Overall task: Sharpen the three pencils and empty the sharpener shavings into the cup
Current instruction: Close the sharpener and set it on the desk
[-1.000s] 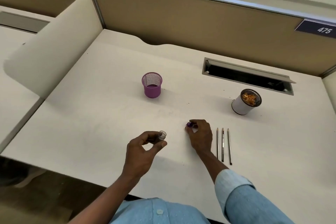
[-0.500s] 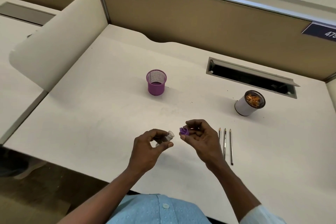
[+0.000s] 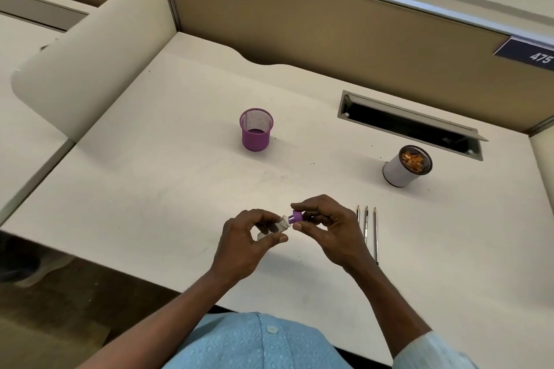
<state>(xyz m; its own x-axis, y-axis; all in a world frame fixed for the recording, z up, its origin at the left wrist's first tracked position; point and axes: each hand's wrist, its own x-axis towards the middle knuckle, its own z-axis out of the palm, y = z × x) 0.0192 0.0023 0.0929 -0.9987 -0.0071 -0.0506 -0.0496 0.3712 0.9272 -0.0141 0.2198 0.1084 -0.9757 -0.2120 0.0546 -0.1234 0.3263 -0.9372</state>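
My left hand point(image 3: 245, 244) pinches the clear plastic shavings container point(image 3: 280, 226) of the sharpener, its mouth turned to the right. My right hand point(image 3: 326, 229) pinches the purple sharpener cap point(image 3: 296, 216) right at that mouth, the two parts touching or nearly so. Three pencils point(image 3: 366, 228) lie side by side on the desk just right of my right hand, tips pointing away from me. A white cup point(image 3: 400, 172) with orange-brown shavings in it stands farther back on the right.
A purple mesh pen holder point(image 3: 257, 130) stands at the desk's middle back. An open cable slot point(image 3: 410, 124) runs along the back right. Brown partition walls close the desk at the rear, a cream divider point(image 3: 90, 60) on the left. Small dark specks dot the desk near the cup.
My right hand lifted the purple cap off the desk and carried it left to the clear container. My left hand turned the container's mouth toward it. The pencils and cups stayed put.
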